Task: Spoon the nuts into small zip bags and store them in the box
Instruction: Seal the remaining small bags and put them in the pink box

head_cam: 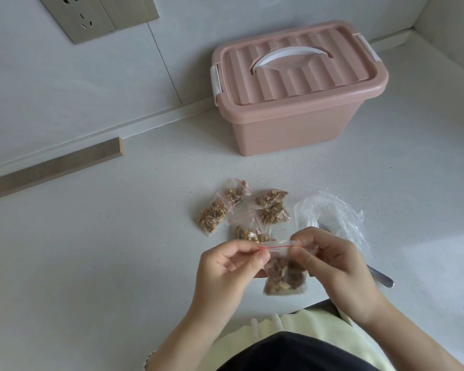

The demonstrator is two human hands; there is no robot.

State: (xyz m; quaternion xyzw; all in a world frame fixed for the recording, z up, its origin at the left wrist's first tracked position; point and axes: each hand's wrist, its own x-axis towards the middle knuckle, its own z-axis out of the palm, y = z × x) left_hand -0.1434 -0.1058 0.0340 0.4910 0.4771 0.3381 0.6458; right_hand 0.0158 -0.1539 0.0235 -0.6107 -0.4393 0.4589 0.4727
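Tabletop (118, 250), white, meets a grey wall at the far side. Box (292, 129), pink, lid shut, sits far and slightly right of the hands. Clear bag (332, 212) lies crumpled on the right. Filled bags (241, 210) lie between the hands and the box. Left hand (225, 269) and right hand (332, 269) pinch the zip bag (284, 279) of nuts by its top strip, which runs left-right near the tabletop edge. Spoon (381, 277) pokes out under the right hand.

held nut bag (284, 274), pink box (298, 89) closed

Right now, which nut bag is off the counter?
The bag that the left hand and right hand pinch by its red zip; the other bags lie on the counter.
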